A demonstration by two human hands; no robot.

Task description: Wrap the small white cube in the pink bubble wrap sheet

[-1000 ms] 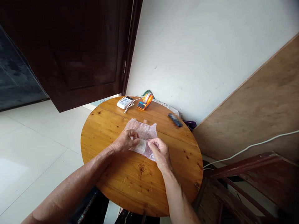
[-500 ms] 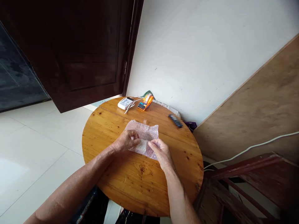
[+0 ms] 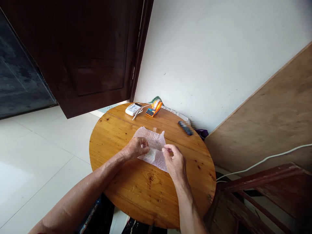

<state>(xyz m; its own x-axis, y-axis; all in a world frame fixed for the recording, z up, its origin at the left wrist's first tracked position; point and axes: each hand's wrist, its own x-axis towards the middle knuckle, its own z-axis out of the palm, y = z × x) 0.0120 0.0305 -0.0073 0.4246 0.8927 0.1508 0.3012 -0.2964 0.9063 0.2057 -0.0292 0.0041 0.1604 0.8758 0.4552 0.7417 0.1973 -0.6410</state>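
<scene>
A sheet of pinkish bubble wrap (image 3: 152,138) lies on the round wooden table, its right side lifted a little. On its near half rests a small, flat, pale packet (image 3: 150,154) with printing I cannot read. My left hand (image 3: 138,148) is closed on the left part of the bubble wrap, thumb and fingers curled together beside the packet. With thumb and forefinger, my right hand (image 3: 174,159) pinches the wrap's right edge. A small clear strip of tape (image 3: 154,129) shows at the far edge of the wrap.
Toward the back of the wooden table (image 3: 136,195) stand a white box-shaped device (image 3: 133,109) with a cable and an orange tape dispenser (image 3: 154,108). A dark, blurred remote-like object (image 3: 185,128) lies at the right. A dark red wooden chair (image 3: 265,182) is beside the table.
My right hand has shifted from the wrap's lower right part up to its right edge, near the middle. The left hand keeps its place. The whole view has shifted slightly.
</scene>
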